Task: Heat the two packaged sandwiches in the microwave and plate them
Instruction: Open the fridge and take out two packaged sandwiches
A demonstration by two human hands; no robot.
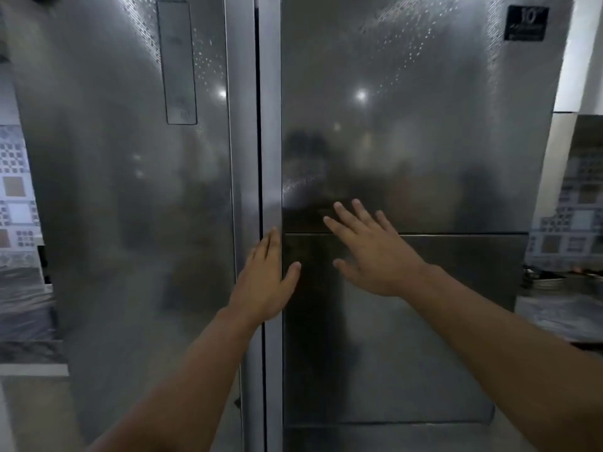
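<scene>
A: Head view. What fills the frame?

B: A tall, grey brushed-steel side-by-side refrigerator [408, 125], both doors shut, surface glossy with blurred reflections. Narrow rectangular control panel [177, 62] on the left door, upper left of centre. Dark square sticker with a "10" [525, 23] at the upper right corner of the right door.

A: Hands?

B: Both bare, both reaching forward, lower centre. Left hand [266, 278] lies along the vertical silver handle strip [270, 125] at the seam between the doors; fingers extended upward, thumb spread out to the right over the right door. Not curled round anything. Whether the palm touches the metal, cannot tell.

A: And the other?

B: Right hand [372, 249], just right of centre, fingers splayed wide, flat toward the right door, crossing the horizontal seam [473, 234] in that door. Holding nothing.

A: The sandwiches?

B: Not visible anywhere; no microwave or plate either.

A: Edges of the frame?

B: Patterned wall tiles [16, 190] far left; a dark marbled countertop [561, 308] at right, mid-height.
</scene>
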